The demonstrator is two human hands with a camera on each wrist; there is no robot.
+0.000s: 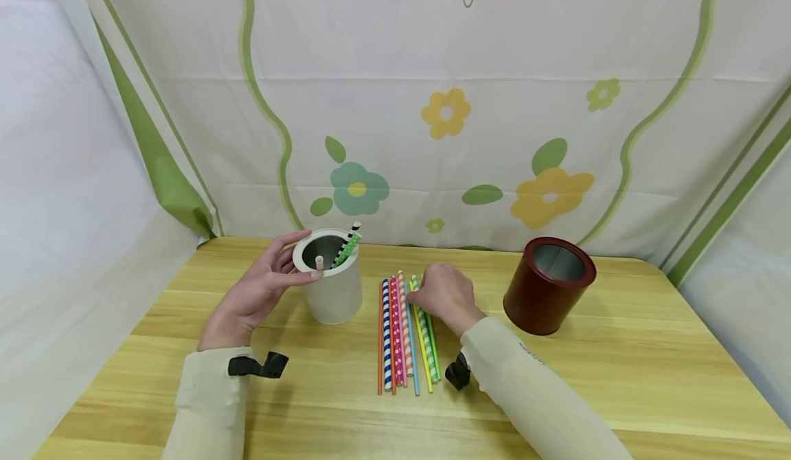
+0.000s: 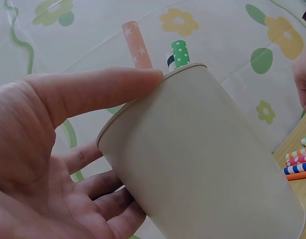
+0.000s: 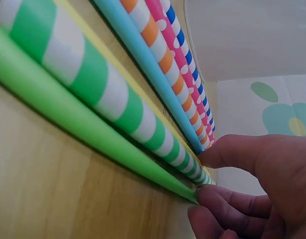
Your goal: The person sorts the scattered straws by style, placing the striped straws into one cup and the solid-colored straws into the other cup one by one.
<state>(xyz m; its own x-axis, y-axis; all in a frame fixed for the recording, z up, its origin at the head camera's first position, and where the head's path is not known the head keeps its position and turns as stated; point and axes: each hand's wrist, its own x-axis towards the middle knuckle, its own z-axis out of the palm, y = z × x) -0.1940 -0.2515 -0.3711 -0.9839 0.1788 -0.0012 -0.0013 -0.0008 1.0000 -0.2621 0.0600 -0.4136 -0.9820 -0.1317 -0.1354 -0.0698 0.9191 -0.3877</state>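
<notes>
My left hand (image 1: 262,292) holds the white can (image 1: 334,299), its thumb on the rim and its other fingers against the side. Inside the can lean a peach straw with white stars (image 2: 137,45), a green polka-dot straw (image 2: 180,54) and a black-and-white striped straw (image 1: 355,228). On the table lies a row of several colourful straws (image 1: 402,350). My right hand (image 1: 446,295) is at their far ends, thumb and fingers pinching the tip of the green-and-white striped straw (image 3: 105,89). A plain green straw (image 3: 93,119) and a light blue straw (image 3: 153,69) lie beside it.
A dark red can (image 1: 540,295) stands upright at the right, beyond my right forearm. White cloth with flower prints (image 1: 395,137) hangs behind the wooden table (image 1: 649,377) and down both sides.
</notes>
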